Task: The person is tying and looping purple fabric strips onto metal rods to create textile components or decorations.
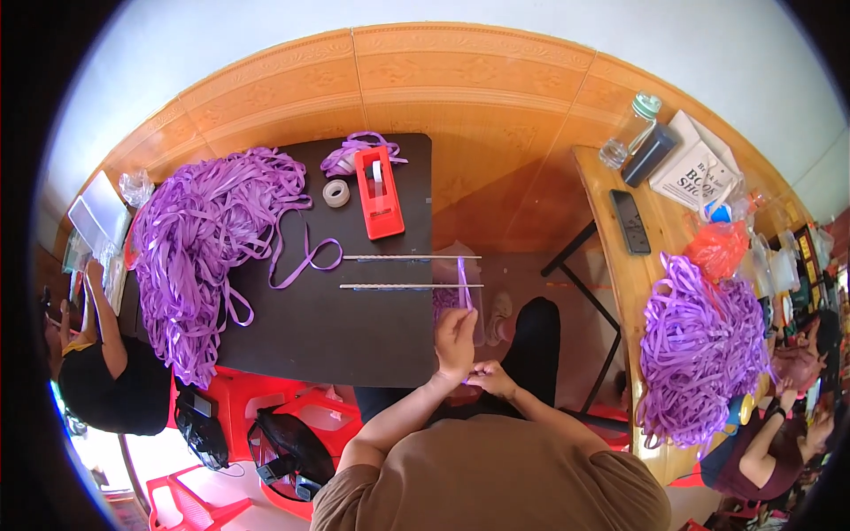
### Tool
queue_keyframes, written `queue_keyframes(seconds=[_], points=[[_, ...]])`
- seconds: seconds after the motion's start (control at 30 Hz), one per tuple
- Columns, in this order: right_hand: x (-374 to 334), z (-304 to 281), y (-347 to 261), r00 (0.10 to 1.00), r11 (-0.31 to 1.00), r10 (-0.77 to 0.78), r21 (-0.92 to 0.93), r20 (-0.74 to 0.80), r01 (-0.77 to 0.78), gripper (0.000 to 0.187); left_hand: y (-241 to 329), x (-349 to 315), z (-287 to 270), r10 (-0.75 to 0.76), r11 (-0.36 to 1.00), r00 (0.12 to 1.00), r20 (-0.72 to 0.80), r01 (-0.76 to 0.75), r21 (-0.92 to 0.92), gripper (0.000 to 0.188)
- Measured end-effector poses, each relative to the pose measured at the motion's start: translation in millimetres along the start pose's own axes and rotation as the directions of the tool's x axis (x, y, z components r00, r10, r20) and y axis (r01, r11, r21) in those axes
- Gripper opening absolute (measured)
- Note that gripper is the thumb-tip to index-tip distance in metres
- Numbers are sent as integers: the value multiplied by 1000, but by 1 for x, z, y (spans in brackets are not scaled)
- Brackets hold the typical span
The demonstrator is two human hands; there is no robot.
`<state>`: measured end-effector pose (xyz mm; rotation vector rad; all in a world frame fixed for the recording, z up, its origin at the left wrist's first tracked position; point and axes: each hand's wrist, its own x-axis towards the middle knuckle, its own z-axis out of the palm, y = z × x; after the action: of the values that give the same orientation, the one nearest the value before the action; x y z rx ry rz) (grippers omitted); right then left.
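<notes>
Two thin pale rods lie parallel on the dark table and stick out past its right edge. A short purple ribbon hangs across their free ends and runs down toward me. My left hand is closed in a pinch on this ribbon, just below the nearer rod. Lower and to the right, close to my body, my right hand is closed, with a bit of purple at its fingertips by my left wrist. A big heap of purple ribbon covers the table's left side, one loose strand curling toward the rods.
A red tape dispenser and a tape roll sit at the back of the dark table. On the wooden table at right are another ribbon heap, a phone and a bottle. Red stools and other people are nearby.
</notes>
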<state>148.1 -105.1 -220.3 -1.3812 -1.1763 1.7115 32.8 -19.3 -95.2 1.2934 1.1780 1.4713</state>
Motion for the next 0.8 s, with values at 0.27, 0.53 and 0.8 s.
queue_keyframes(seconds=[0.27, 0.53, 0.8], points=[[14, -7, 20, 994, 991, -108, 73, -23, 109, 12, 3, 30, 30, -96, 961, 989, -116, 62, -270, 4], [13, -29, -4, 924, 979, -200, -38, -327, 198, 15, -10, 43, 34, -103, 951, 992, 78, 121, -285, 6], [-26, -65, -155, 621, 786, -603, -236, -501, 572, 25, 18, 13, 6, -248, 939, 749, 615, 341, -36, 9]])
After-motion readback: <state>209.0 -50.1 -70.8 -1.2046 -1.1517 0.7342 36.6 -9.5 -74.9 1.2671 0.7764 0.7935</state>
